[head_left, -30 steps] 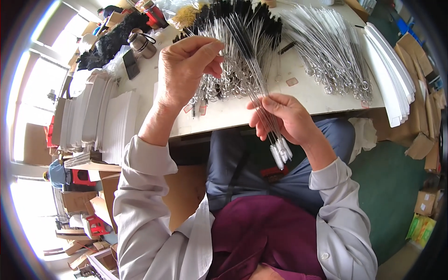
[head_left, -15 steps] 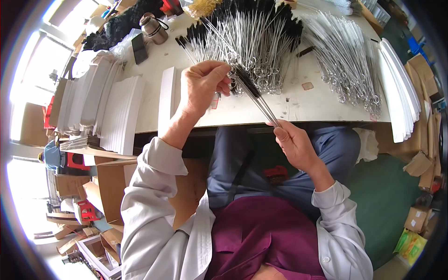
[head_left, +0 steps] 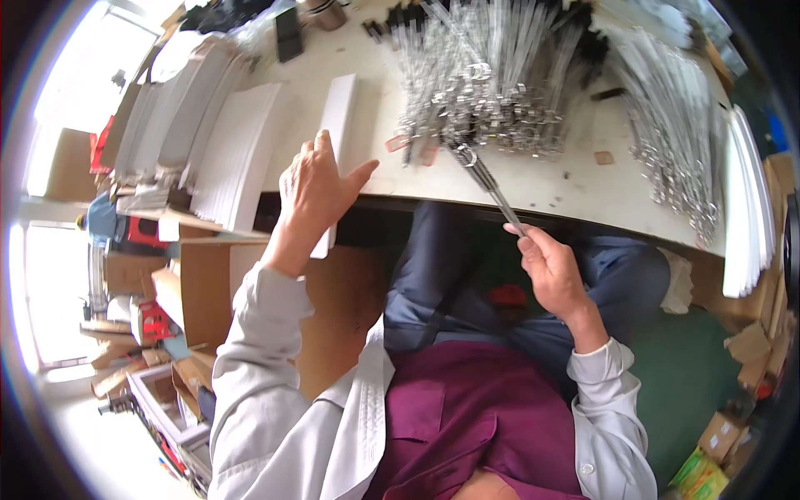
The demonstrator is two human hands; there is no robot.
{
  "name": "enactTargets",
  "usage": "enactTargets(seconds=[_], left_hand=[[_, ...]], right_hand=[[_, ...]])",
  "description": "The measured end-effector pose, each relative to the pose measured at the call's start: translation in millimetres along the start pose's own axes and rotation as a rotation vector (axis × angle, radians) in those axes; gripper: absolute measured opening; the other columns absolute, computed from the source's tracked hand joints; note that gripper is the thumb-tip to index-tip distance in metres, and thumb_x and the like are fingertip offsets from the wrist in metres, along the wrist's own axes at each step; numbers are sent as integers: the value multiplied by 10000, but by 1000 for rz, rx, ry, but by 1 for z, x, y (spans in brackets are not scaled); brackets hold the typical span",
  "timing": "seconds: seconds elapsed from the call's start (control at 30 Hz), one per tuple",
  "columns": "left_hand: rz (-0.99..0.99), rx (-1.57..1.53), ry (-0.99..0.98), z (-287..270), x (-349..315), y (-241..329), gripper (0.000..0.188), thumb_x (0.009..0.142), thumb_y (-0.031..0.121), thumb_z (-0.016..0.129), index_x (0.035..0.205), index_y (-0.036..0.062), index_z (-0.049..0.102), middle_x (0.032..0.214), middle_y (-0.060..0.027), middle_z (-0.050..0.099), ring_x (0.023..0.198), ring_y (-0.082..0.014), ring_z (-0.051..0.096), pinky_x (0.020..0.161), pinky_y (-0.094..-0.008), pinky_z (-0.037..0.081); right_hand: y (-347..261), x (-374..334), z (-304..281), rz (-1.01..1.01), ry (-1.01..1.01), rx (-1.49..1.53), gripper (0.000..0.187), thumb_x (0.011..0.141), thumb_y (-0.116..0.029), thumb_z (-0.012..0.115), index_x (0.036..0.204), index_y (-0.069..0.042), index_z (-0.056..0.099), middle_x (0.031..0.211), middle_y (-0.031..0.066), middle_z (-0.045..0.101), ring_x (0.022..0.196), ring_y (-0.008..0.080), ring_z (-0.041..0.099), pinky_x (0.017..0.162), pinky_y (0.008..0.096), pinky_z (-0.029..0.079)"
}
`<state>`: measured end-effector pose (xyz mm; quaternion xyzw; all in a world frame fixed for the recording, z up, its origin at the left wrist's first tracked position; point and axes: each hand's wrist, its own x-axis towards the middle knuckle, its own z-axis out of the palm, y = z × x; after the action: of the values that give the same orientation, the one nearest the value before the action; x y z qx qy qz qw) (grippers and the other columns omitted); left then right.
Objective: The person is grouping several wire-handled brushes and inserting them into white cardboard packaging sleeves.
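Watching through the head camera, I have the pale worktable (head_left: 375, 104) stretching out ahead of both sets of fingers. Beyond the right fingertips and off to their left, there's the big heap of ring-ended wire brushes (head_left: 500, 83), blurred, dark bristles at its far side. A second wire heap (head_left: 675, 137) sits ahead of those same fingers, over to their right.

Now the one that matters: the long, narrow white carton (head_left: 340, 104)! It lies right under the left hand (head_left: 318, 182), long axis pointing away from me, far end leaning slightly right, showing past the left fingertips; its near end juts over the table edge below the wrist. Left is clearly the nearer hand; the right is well apart from it. Those left fingers are extended, thumb spread wide to the right, pinching nothing; whether the palm touches the carton, I cannot tell.

And the right hand (head_left: 550, 268)? Thumb and forefinger pinch the slim brush bundle (head_left: 498, 198), which slants forward and leftward from those fingertips, its far end overlapping the heap's near edge in view.
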<state>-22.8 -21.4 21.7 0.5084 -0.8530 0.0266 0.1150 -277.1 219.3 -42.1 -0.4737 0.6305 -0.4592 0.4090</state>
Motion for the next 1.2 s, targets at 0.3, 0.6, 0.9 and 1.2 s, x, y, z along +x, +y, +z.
enactTargets(seconds=[0.3, 0.6, 0.9, 1.2], left_hand=[[-225, -71, -361, 3, 5, -49, 541, 851, 388, 738, 1061, -107, 670, 1014, -237, 699, 964, -353, 694, 897, -450, 567], [-460, -1887, -299, 34, 14, -42, 452, 915, 144, 591, 1288, -97, 513, 1032, -235, 661, 833, -259, 672, 788, -406, 587], [-466, -2071, -103, 31, 12, 5, 482, 979, 169, 625, 1373, -71, 488, 1062, -223, 645, 854, -255, 629, 815, -396, 561], [-427, -2137, -1, 32, -5, 15, 440, 976, 222, 617, 1287, -81, 545, 1004, -206, 672, 829, -277, 663, 774, -404, 554]], right_hand=[[4, 6, 15, 10, -54, -8, 308, 1092, -177, 539, 1318, 11, 634, 684, 26, 502, 627, 85, 456, 578, 271, 414], [-29, -8, 26, 52, -241, 92, 280, 1087, -148, 538, 1280, 19, 654, 686, 15, 513, 615, 71, 438, 563, 252, 404], [-18, -19, 35, 84, -338, 55, 255, 1081, -147, 547, 1235, 6, 682, 636, 36, 480, 574, 92, 426, 538, 273, 390], [-4, -16, 32, 233, -345, 212, 275, 1100, -197, 530, 1213, -21, 707, 620, -46, 412, 554, 57, 371, 513, 263, 335]])
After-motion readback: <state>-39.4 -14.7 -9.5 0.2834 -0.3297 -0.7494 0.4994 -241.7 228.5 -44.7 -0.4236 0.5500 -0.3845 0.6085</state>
